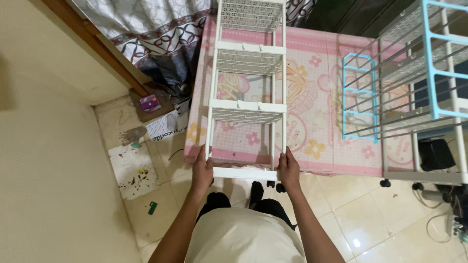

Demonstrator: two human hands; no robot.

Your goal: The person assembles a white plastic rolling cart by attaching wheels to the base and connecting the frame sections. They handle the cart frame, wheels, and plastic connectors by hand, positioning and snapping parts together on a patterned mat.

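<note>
A pink mattress printed with cartoon figures and flowers fills the middle of the view, lying on a glossy cream tiled floor. Over its left part lies a tall white shelf rack, stretched away from the person with its near end overhanging the mattress edge. The rack is a slim frame of thin white posts joined by flat crossbars, with three perforated mesh trays spaced along its length, and small black castors show under its near end. To the right stands a grey rack with light blue rails on wheels, and a smaller light blue frame rests on the mattress beside it. A patterned curtain hangs at the upper left, above a small purple box on the floor.

The left hand is clenched around the rack's near left post, just above the bottom crossbar. The right hand grips the near right post at the same height, fingers wrapped around it.
</note>
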